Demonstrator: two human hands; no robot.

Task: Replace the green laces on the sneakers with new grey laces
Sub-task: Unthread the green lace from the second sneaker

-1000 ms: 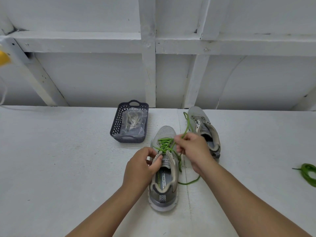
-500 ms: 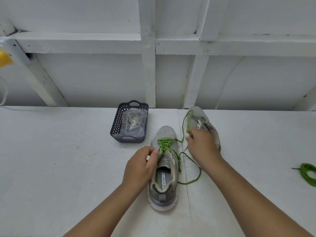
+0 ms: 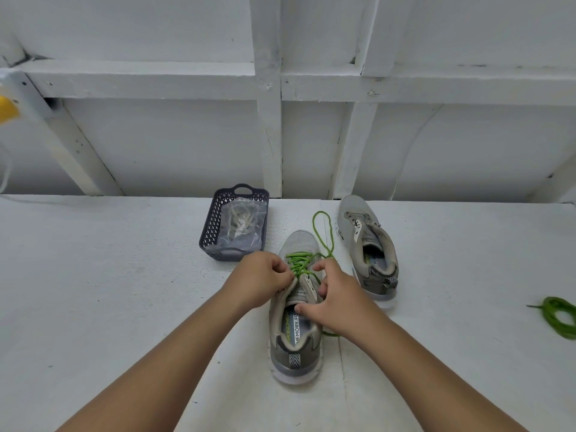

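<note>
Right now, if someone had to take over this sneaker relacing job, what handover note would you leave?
Left hand pinches the near sneaker at its left eyelet edge. Right hand holds its right side, fingers at the green lace.
Done: far sneaker is unlaced; its removed green lace lies coiled at right.
Left: pull out the remaining lower rows, then thread the bagged grey laces from the basket into both.

The white table [image 3: 109, 291] carries a basket [image 3: 209, 232], two sneakers [image 3: 296, 338] [image 3: 369, 244] and a coiled green lace [image 3: 558, 316].

Head-worn view, forward and down
</note>
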